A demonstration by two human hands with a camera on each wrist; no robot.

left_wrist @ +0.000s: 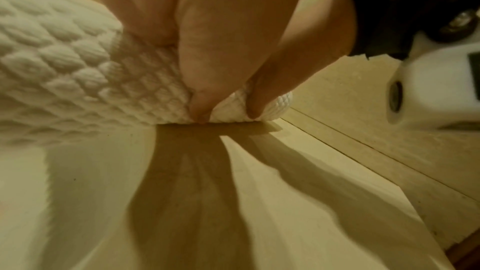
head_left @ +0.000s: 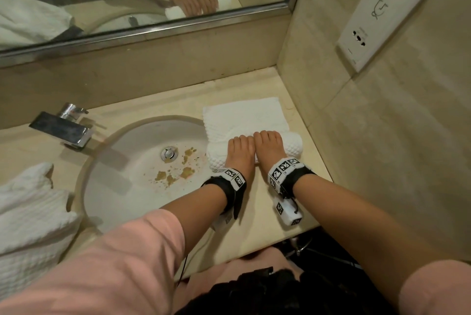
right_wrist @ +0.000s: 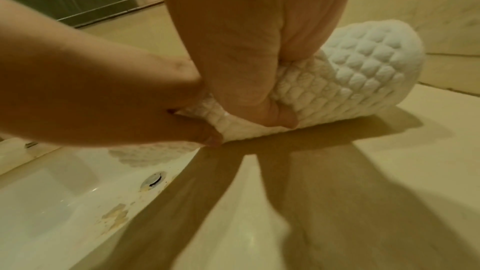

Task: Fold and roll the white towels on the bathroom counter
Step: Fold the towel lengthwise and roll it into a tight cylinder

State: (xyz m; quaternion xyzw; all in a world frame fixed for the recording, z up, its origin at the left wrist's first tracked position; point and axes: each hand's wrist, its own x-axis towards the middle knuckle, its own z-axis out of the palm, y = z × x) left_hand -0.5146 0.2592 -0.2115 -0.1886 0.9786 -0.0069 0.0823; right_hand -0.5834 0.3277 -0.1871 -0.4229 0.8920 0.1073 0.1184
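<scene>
Both the left hand (head_left: 238, 153) and right hand (head_left: 269, 148) curl around the towel (head_left: 244, 116) roll, thumbs tucked beneath, probably keeping it tight toward the 12 o'clock flap.

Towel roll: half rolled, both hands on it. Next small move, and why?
Probably roll it one more turn away from the body. Both the left hand and right hand grip the towel roll side by side, and a flat unrolled stretch lies beyond it on the counter.
</scene>
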